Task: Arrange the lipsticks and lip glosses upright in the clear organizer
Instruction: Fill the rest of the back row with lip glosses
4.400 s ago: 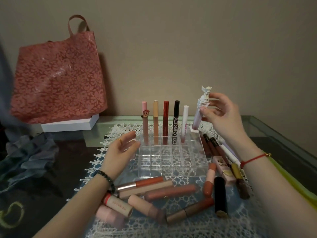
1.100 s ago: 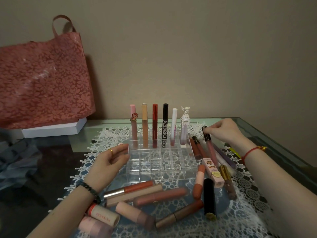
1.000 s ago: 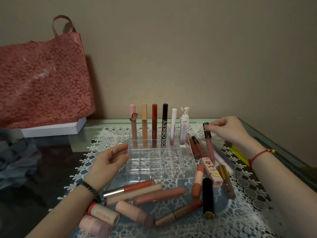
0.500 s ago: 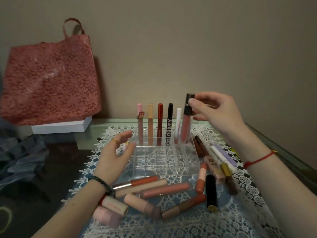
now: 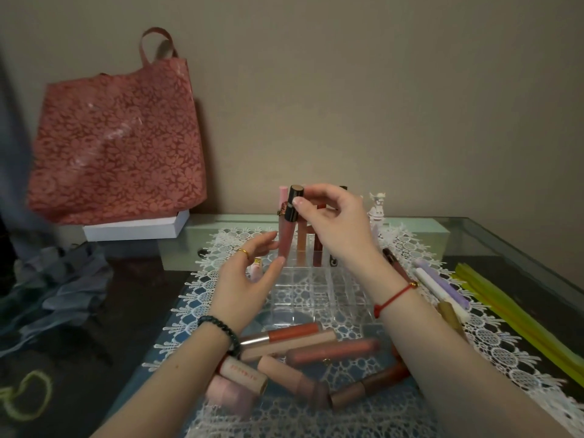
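Observation:
My right hand [image 5: 335,226] pinches the black cap of a pink lip gloss [image 5: 287,230] and holds it upright over the left end of the clear organizer [image 5: 311,295]. My left hand [image 5: 249,279] rests against the organizer's left side, fingers loosely extended near the gloss's lower end. Several tubes stand in the organizer's back row, mostly hidden behind my right hand; a white figurine-topped tube [image 5: 377,207] shows at its right end. Several loose lipsticks [image 5: 331,350] lie in front on the lace mat.
A red patterned bag [image 5: 117,134] stands on a white box [image 5: 136,227] at the back left. Grey cloth [image 5: 53,289] lies at the left. More tubes [image 5: 439,282] lie right of the organizer, beside yellow strips [image 5: 518,311]. The lace mat [image 5: 493,352] covers a glass table.
My right hand has lifted the black-capped gloss from the right pile and carried it leftward across the organizer to its left end. My left hand has stayed by the organizer's left side.

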Tool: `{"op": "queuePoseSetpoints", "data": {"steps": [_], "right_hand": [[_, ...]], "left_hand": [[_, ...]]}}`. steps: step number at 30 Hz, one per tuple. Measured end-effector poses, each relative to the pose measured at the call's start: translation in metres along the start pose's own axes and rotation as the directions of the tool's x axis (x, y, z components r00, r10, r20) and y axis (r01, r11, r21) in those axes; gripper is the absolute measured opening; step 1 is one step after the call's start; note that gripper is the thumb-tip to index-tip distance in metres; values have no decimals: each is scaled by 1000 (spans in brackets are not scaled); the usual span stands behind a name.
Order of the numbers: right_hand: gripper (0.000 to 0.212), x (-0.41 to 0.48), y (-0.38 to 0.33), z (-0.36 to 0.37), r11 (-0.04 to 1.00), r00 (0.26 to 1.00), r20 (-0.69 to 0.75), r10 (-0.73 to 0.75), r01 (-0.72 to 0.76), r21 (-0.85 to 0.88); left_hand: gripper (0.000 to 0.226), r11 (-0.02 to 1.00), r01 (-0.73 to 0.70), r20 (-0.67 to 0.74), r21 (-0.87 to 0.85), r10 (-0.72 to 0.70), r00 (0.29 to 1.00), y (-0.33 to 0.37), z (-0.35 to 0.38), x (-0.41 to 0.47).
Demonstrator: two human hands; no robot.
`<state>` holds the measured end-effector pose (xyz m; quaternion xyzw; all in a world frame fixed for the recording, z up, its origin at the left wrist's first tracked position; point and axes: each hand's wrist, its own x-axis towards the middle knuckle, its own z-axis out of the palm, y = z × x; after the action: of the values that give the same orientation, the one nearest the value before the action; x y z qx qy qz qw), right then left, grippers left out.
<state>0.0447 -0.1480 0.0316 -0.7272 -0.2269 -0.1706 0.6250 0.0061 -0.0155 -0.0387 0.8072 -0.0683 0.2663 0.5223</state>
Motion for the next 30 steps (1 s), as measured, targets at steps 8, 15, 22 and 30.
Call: {"op": "queuePoseSetpoints", "data": {"steps": [8, 15, 22, 30], "right_hand": [[13, 1, 13, 8, 999, 1000, 7, -20, 20, -42], [17, 1, 22, 8, 995, 1000, 10, -24, 25, -93], [18, 0, 25, 10, 995, 1000, 15, 6, -5, -101], [19, -2, 29, 11, 988, 999, 17, 49, -46, -150]], "left_hand": [[28, 998, 60, -36, -13, -60, 998, -6, 4, 11], [19, 994, 109, -37, -19, -110, 993, -7, 10, 17], [17, 992, 122, -28, 35, -121, 992, -9, 10, 18], [19, 993, 111, -13, 50, -110, 994, -6, 9, 16]]}}
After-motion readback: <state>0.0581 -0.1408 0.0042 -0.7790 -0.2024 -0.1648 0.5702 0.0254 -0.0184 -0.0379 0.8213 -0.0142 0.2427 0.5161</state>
